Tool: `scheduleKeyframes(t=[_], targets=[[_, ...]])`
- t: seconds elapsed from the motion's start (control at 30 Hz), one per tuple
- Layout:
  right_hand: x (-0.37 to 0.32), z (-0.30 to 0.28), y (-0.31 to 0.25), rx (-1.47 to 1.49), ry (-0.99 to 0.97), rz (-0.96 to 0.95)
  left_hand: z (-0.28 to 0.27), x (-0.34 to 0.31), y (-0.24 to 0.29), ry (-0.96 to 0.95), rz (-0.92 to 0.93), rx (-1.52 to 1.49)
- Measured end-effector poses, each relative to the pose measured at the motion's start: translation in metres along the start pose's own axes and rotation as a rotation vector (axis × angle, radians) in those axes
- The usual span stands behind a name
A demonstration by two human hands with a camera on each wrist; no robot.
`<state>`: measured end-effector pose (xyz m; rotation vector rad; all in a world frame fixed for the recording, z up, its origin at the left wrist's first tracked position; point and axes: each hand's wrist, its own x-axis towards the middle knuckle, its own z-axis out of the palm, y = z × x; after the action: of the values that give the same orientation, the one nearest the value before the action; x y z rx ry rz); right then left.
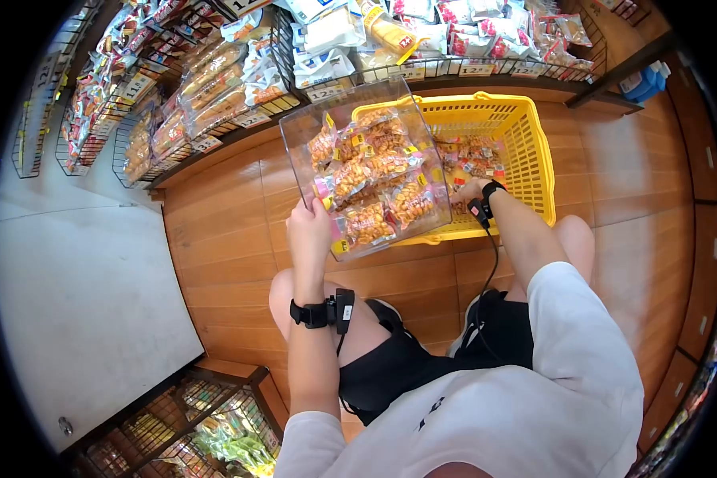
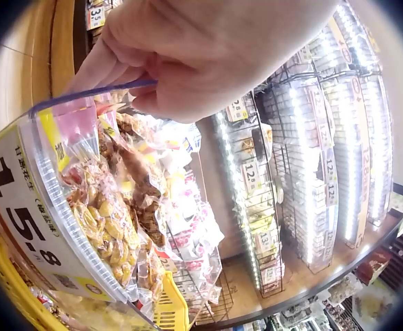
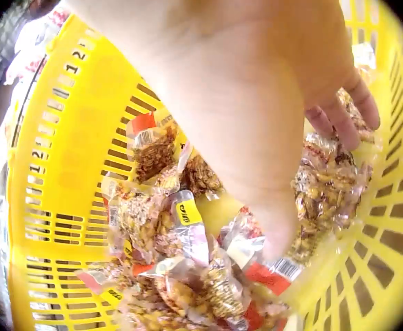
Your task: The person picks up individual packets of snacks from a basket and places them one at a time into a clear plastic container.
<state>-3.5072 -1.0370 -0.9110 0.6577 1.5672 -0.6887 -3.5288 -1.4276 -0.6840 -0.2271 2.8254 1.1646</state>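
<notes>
My left hand [image 1: 309, 231] grips the near left rim of a clear plastic bin [image 1: 436, 187], which is tilted beside the basket. Several small packets of nut snacks [image 1: 370, 171] lie in the bin, and its front carries a price label [image 2: 15, 200] reading 15.8. My right hand [image 1: 472, 190] is down inside a yellow basket [image 1: 526, 119]. In the right wrist view its thumb and fingers are spread apart over snack packets [image 3: 329, 196], fingertips right at them. More packets [image 3: 180, 276] are heaped in the basket below the thumb.
Wire shelves of bagged bread [image 1: 215, 76] and pink-and-white packets [image 1: 486, 28] run along the far side. A white panel [image 1: 80, 279] lies to the left. My knees flank the wooden floor [image 1: 231, 247] near the basket. A blue container [image 1: 649, 82] stands at the far right.
</notes>
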Motion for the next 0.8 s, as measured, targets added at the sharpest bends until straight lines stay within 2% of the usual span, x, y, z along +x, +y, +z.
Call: scheduleKeyframes(t=[0.03,0.17,0.27,0.47,0.67,0.7,0.8], targets=[[0.016,0.006,0.001,0.070,0.078,-0.083,0.003,0.002,-0.005,0.004,0.015,0.006],[0.042,0.016,-0.017,0.087,0.204,-0.011,0.001,0.000,-0.003,0.001,0.043,0.079],[0.053,0.020,-0.023,0.080,0.212,0.019,0.002,0.001,-0.006,0.013,0.049,0.059],[0.061,0.012,-0.009,0.039,0.111,0.018,-0.001,0.000,-0.003,0.014,0.042,-0.007],[0.082,-0.032,0.011,-0.048,-0.198,0.107,0.006,0.007,-0.019,0.041,0.080,-0.013],[0.068,-0.036,0.006,-0.030,-0.124,0.200,0.005,0.007,-0.018,0.036,0.074,-0.022],[0.020,-0.061,-0.002,-0.216,0.183,-0.084,0.002,0.005,-0.010,-0.006,0.021,-0.023]])
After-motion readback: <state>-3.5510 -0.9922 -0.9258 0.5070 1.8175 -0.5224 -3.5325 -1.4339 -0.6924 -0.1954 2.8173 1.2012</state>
